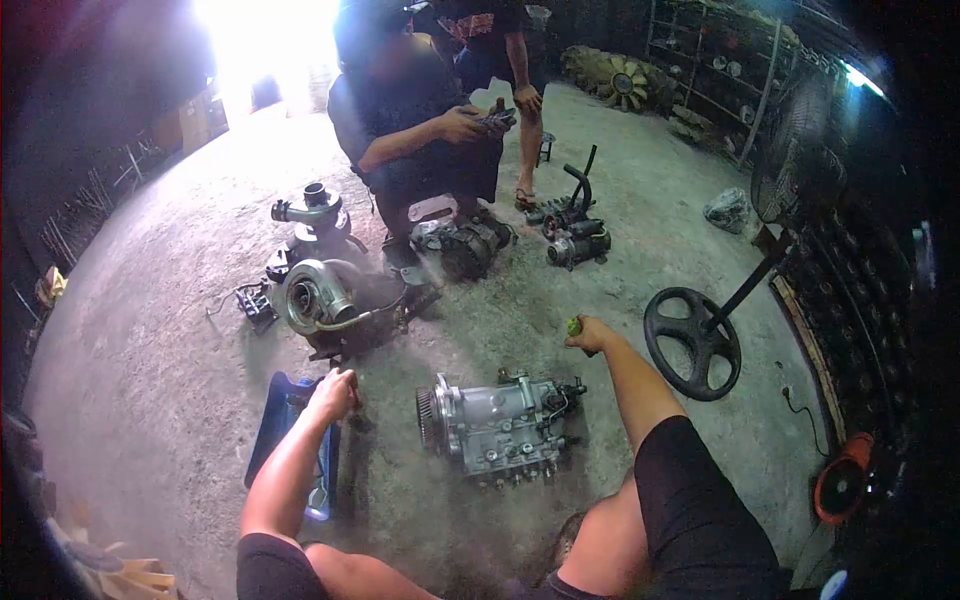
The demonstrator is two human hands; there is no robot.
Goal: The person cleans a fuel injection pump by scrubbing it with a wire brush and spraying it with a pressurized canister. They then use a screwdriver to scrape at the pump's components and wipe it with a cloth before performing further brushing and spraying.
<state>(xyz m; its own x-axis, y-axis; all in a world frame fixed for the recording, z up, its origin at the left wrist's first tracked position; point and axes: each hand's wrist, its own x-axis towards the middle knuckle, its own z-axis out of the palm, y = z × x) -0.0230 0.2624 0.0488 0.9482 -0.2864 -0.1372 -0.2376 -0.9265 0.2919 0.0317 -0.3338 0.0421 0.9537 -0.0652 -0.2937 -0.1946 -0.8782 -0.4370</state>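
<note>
A grey metal fuel injection pump (pixel 505 425) with a toothed gear at its left end lies on the concrete floor in front of me. My left hand (pixel 340 392) is closed at the upper right side of a blue tray (pixel 268 432), left of the pump; what its curled fingers hold is hidden. Beyond the pump's right end, my right hand (pixel 592 336) grips a small yellow-green object (pixel 574 327) that sticks out past the fingers.
Turbochargers (pixel 318 297) stand ahead on the left. A motor-like unit (pixel 465 245) lies before a crouching person (pixel 420 130) holding a dark part. Another person stands behind. On the right are cylindrical parts (pixel 578 243), a steering wheel (pixel 692 342) and a floor fan (pixel 795 150).
</note>
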